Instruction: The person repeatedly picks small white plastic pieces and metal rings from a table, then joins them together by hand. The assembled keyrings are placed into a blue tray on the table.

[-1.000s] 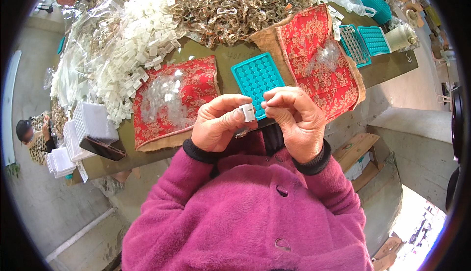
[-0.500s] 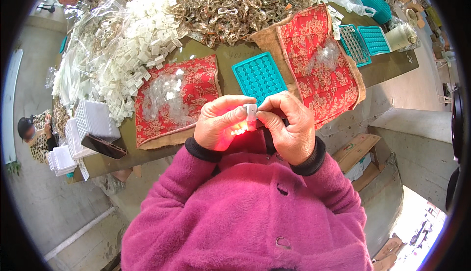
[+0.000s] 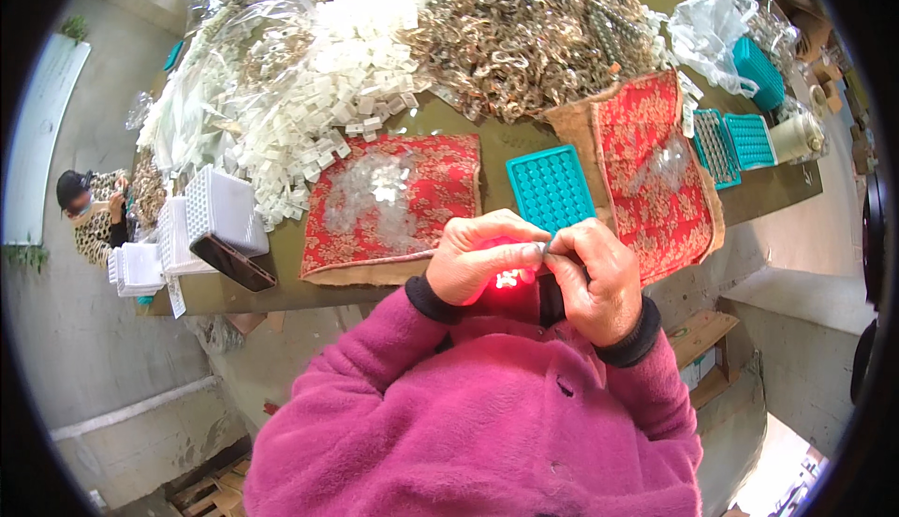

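Note:
My left hand [image 3: 473,259] and my right hand [image 3: 604,290] meet fingertip to fingertip in front of my chest. Pinched between their thumbs and forefingers is a small pale grey-white piece [image 3: 546,247], mostly hidden by the fingers; its kind is too small to make out. Under my left fingers a red light [image 3: 507,279] glows, its source partly covered. Just beyond the hands lies a teal tray [image 3: 513,180] with rows of round cells. To its left, a red flowered cloth [image 3: 440,166] bears a scatter of small clear pieces [image 3: 361,199].
A second red flowered cloth [image 3: 641,133] lies right of the tray. Heaps of whitish rectangular pieces [image 3: 351,67] and brownish loops [image 3: 506,58] cover the far table. White racks [image 3: 225,208] and a phone [image 3: 234,264] stand at the left edge. Another person [image 3: 94,213] is farther left.
The whole view has shifted, so the table and my hands appear farther right and lower. The small piece, plainer before, is now more covered by my fingertips. Both hands keep their pinch.

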A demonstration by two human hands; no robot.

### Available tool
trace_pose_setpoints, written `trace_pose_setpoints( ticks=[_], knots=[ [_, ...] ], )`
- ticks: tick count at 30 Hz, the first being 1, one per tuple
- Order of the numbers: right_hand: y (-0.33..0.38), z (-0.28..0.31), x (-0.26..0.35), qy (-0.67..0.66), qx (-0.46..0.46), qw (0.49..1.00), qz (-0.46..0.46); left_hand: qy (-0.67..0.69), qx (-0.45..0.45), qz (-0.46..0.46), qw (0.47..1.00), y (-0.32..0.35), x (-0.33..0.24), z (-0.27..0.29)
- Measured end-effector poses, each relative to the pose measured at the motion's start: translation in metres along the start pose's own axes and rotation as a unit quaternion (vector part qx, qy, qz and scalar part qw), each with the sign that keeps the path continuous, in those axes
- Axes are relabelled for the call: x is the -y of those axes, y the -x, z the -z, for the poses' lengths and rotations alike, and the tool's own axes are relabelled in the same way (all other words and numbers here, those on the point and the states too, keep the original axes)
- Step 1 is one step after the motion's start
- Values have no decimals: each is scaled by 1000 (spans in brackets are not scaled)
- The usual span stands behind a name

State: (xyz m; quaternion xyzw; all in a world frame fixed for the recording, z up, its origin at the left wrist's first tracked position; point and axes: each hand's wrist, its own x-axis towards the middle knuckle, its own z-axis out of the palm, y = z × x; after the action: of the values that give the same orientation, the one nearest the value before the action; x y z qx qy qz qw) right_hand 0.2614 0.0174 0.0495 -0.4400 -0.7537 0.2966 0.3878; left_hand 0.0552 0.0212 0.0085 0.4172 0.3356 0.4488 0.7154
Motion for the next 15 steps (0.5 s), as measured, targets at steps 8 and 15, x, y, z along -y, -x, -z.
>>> trace_pose_setpoints(
  ticks=[8,15],
  knots=[
    [1,-3,3,-167,-5,977,-131,154,8,59,986,1,-1,2],
    [-9,2,4,-131,83,984,-90,158,53,86,982,6,-3,13]
  ],
)
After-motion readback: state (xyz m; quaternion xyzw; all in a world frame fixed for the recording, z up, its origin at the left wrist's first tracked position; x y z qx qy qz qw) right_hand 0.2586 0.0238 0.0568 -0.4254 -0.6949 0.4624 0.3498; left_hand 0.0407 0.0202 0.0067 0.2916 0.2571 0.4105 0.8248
